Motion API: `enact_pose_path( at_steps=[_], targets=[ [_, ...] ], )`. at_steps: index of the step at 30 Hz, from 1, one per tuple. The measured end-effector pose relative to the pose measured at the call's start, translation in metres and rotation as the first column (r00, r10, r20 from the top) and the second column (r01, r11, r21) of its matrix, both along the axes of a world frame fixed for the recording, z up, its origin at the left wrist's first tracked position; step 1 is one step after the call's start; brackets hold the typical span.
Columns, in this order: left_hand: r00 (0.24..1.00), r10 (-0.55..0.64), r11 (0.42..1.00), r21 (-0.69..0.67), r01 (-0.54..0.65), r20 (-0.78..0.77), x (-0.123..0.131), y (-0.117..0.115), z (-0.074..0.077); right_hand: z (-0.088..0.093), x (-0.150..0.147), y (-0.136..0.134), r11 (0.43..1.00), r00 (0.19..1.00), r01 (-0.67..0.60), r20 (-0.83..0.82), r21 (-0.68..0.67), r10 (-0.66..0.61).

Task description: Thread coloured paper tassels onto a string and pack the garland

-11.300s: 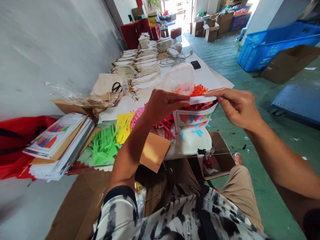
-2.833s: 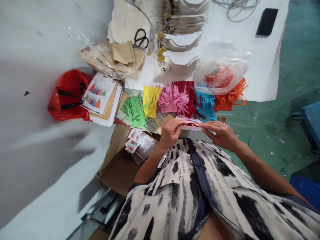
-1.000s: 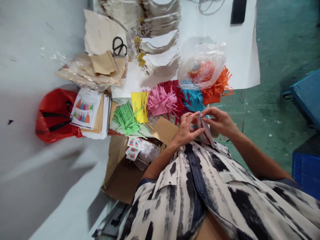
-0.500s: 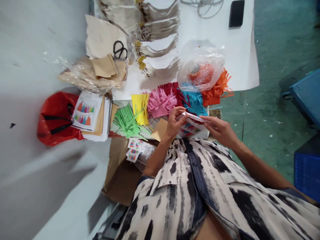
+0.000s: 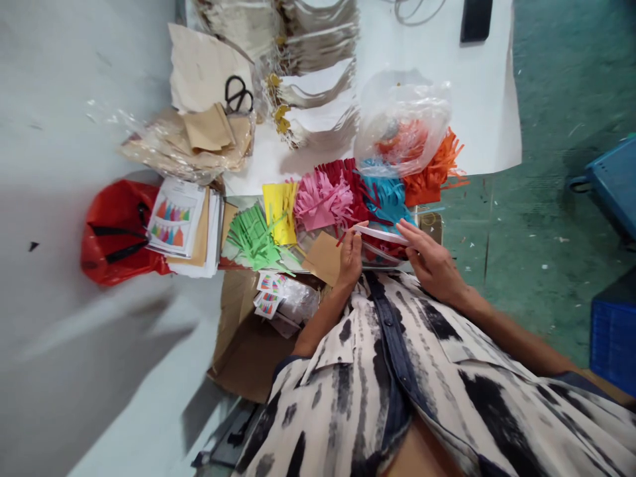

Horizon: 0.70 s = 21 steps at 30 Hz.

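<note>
A clear plastic packet (image 5: 385, 249) with a white strip along its upper edge is held in front of my waist. Something dark red and a bit of print show through it. My left hand (image 5: 351, 260) is closed on the packet's left end. At the other end, my right hand (image 5: 433, 264) grips it, fingers stretched along the white strip and the thumb lower down. Just beyond lie fringed paper bundles: blue (image 5: 387, 197), dark red (image 5: 342, 173), pink (image 5: 322, 200), yellow (image 5: 279, 211), green (image 5: 256, 237) and orange (image 5: 431, 173).
A crumpled clear bag (image 5: 405, 132) covers part of the orange and blue bundles. Printed cards (image 5: 176, 218) lie beside a red bag (image 5: 116, 232). Black-handled scissors (image 5: 239, 94), white paper stacks (image 5: 320, 126) and a phone-like black object (image 5: 476, 20) are farther back. A cardboard box (image 5: 238, 358) stands below left.
The packet's white strip has tilted and come nearer my body, and more dark red shows below it. My left hand has shifted slightly down, and my right fingers have straightened along the strip.
</note>
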<state>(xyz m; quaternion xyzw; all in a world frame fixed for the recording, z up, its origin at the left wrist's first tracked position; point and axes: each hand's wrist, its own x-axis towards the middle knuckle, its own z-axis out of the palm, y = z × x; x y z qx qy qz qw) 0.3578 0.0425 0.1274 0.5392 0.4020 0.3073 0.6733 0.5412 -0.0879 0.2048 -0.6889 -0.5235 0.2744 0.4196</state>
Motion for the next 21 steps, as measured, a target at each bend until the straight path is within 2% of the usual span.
enact_pose_path(
  at_steps=[3, 9, 14, 21],
  targets=[
    [0.998, 0.067, 0.998, -0.016, -0.067, -0.018, -0.003, -0.004, -0.003, -0.002, 0.002, 0.0, 1.0, 0.997, 0.001, -0.077, 0.025, 0.001],
    [0.997, -0.053, 0.999, -0.001, 0.054, 0.053, -0.015, -0.006, 0.004, -0.008, 0.013, -0.001, 1.0, 0.991, 0.03, -0.131, -0.003, -0.03],
    [0.996, -0.069, 0.994, 0.088, 0.063, 0.064, -0.023, -0.003, 0.002, -0.01, 0.013, -0.002, 0.998, 0.97, 0.053, -0.236, -0.04, -0.061],
    [0.994, -0.086, 0.986, 0.148, 0.074, 0.072, -0.027, 0.0, 0.003, -0.014, 0.017, 0.001, 0.992, 0.889, 0.045, -0.449, -0.12, -0.095]
  ],
)
